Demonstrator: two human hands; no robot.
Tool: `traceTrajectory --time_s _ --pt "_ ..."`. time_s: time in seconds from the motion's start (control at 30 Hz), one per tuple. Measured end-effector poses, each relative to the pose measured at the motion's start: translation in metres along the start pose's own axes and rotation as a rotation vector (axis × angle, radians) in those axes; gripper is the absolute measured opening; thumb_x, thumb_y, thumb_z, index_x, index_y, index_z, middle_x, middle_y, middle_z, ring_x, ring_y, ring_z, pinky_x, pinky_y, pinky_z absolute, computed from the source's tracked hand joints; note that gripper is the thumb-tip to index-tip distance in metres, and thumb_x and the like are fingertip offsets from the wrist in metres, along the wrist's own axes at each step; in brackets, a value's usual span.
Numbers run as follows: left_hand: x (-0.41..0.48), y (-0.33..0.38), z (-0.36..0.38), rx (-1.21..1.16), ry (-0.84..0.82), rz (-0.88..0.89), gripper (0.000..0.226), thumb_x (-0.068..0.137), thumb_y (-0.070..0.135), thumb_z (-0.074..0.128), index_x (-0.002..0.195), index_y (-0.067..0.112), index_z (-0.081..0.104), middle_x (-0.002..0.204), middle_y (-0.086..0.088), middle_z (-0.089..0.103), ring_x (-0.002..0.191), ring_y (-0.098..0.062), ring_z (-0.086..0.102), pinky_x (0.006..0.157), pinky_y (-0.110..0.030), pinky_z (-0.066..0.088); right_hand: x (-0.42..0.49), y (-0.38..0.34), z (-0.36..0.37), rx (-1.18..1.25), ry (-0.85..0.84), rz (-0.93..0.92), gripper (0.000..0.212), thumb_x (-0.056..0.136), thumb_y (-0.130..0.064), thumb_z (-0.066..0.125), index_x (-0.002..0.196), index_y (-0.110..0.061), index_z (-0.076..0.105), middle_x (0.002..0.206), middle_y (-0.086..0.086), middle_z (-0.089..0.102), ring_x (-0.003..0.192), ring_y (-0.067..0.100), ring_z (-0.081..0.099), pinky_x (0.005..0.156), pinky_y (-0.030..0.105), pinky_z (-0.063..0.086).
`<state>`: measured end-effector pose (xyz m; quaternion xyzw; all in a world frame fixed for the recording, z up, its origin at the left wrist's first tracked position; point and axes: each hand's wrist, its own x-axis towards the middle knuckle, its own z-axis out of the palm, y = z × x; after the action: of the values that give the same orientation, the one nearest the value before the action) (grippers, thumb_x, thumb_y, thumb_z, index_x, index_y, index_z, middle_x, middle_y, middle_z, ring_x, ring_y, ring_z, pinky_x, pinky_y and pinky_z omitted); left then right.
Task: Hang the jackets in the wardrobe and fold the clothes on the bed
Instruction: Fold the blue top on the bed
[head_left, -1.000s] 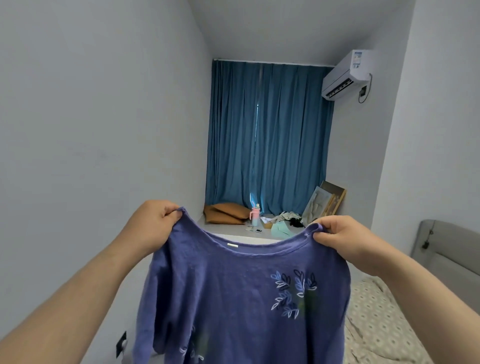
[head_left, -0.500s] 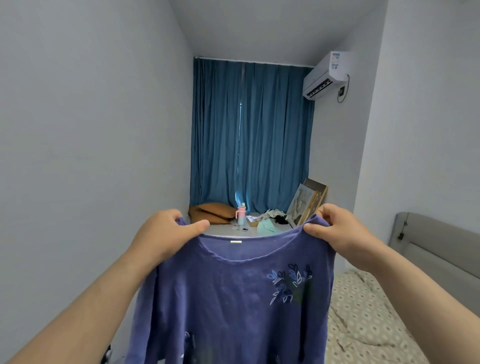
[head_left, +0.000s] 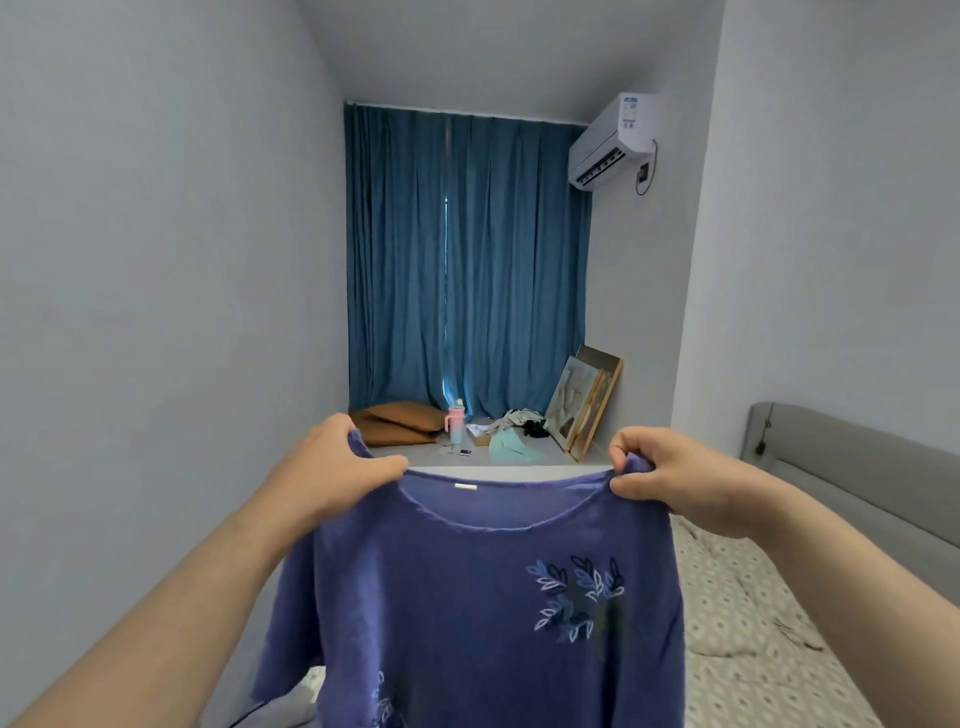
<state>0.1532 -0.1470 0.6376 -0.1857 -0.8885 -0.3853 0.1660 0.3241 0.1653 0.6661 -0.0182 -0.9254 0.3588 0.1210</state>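
Observation:
A purple short-sleeved top (head_left: 467, 597) with leaf embroidery hangs spread out in front of me, neckline up. My left hand (head_left: 332, 467) pinches its left shoulder. At the other shoulder my right hand (head_left: 670, 478) grips the cloth between thumb and curled fingers. The bed (head_left: 769, 649), with a patterned sheet, lies below and to the right; the top hides much of it. No wardrobe or jacket is in view.
A grey headboard (head_left: 857, 467) runs along the right wall. Behind the top, a window ledge (head_left: 561, 460) carries brown cushions (head_left: 400, 421), a pink bottle (head_left: 455, 421), loose clothes (head_left: 514, 436) and leaning picture frames (head_left: 587, 400) before a blue curtain (head_left: 467, 260). A bare wall stands close on the left.
The view has shifted, so the room sits further left in frame. Both hands keep holding the top by its shoulders and have drawn it tauter and wider.

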Motion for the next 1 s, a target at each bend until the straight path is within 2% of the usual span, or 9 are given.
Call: traceTrajectory --time_s 0.07,0.17,0.23,0.33,0.43,0.53,0.63,0.83,1.0 --pt "0.001 0.003 0.007 0.093 0.076 0.005 0.039 0.063 0.046 0.072 0.075 0.018 0.048 0.074 0.004 0.057 0.062 -0.012 0.052 0.049 -0.029 0.031 -0.002 -0.001 0.002 0.01 -0.009 -0.013 0.027 0.09 -0.006 0.062 0.075 -0.028 0.059 0.062 -0.018 0.051 0.061 0.002 0.043 0.053 0.014 0.034" --pt "0.004 0.002 0.013 0.122 0.104 0.039 0.022 0.072 0.027 0.064 0.074 0.015 0.045 0.074 0.0 0.054 0.062 -0.017 0.051 0.049 -0.03 0.03 -0.006 -0.008 0.004 -0.079 -0.067 -0.017 0.035 0.094 -0.005 0.057 0.084 -0.036 0.072 0.084 -0.023 0.067 0.08 -0.004 0.06 0.07 0.009 0.044" --pt "0.007 -0.001 0.014 0.154 0.089 0.067 0.015 0.075 0.018 0.058 0.074 0.014 0.043 0.076 -0.001 0.051 0.063 -0.018 0.049 0.05 -0.031 0.029 -0.009 -0.014 0.003 -0.217 -0.101 -0.04 0.04 0.094 -0.006 0.056 0.083 -0.04 0.073 0.091 -0.029 0.067 0.089 -0.01 0.059 0.075 0.003 0.041" --pt "0.011 -0.005 0.013 0.147 0.07 0.093 0.017 0.077 0.006 0.05 0.072 0.016 0.037 0.076 0.005 0.043 0.063 -0.012 0.04 0.05 -0.029 0.024 -0.012 -0.02 0.003 -0.341 -0.099 -0.087 0.04 0.094 -0.005 0.055 0.084 -0.041 0.069 0.09 -0.031 0.065 0.091 -0.012 0.056 0.076 0.001 0.038" --pt "0.015 -0.007 0.014 0.131 0.076 0.101 0.02 0.079 -0.001 0.043 0.072 0.015 0.035 0.077 0.002 0.043 0.063 -0.014 0.039 0.051 -0.03 0.023 -0.015 -0.023 0.003 -0.365 -0.083 -0.12 0.04 0.095 -0.005 0.055 0.083 -0.041 0.066 0.092 -0.03 0.063 0.091 -0.011 0.055 0.077 0.002 0.039" --pt "0.017 -0.01 0.012 0.136 0.061 0.115 0.023 0.078 -0.005 0.039 0.073 0.018 0.036 0.083 -0.001 0.045 0.07 -0.02 0.043 0.058 -0.033 0.032 -0.017 -0.022 0.002 -0.416 -0.111 -0.102 0.036 0.095 -0.008 0.056 0.088 -0.042 0.066 0.097 -0.026 0.065 0.094 -0.008 0.055 0.079 0.004 0.04" --pt "0.017 -0.011 0.011 0.158 0.027 0.137 0.03 0.078 -0.007 0.037 0.075 0.024 0.035 0.094 -0.002 0.045 0.083 -0.026 0.045 0.071 -0.035 0.039 -0.016 -0.016 0.001 -0.469 -0.09 -0.066 0.028 0.095 -0.014 0.058 0.092 -0.041 0.061 0.099 -0.024 0.061 0.091 -0.011 0.053 0.073 0.004 0.039" --pt "0.015 -0.006 0.011 0.166 0.051 0.176 0.034 0.078 -0.008 0.037 0.075 0.026 0.035 0.094 -0.002 0.044 0.086 -0.027 0.044 0.073 -0.037 0.04 -0.011 -0.002 0.003 -0.683 -0.106 0.023 0.022 0.094 -0.029 0.06 0.073 -0.034 0.055 0.079 -0.014 0.058 0.071 0.002 0.051 0.059 0.016 0.037" --pt "0.018 -0.008 0.008 0.15 0.14 0.193 0.029 0.075 -0.01 0.036 0.071 0.018 0.037 0.084 -0.005 0.045 0.08 -0.029 0.043 0.065 -0.037 0.034 -0.015 0.011 0.001 -0.836 -0.092 0.1 0.019 0.09 -0.04 0.059 0.076 -0.028 0.056 0.085 -0.007 0.059 0.079 0.011 0.055 0.068 0.03 0.047"
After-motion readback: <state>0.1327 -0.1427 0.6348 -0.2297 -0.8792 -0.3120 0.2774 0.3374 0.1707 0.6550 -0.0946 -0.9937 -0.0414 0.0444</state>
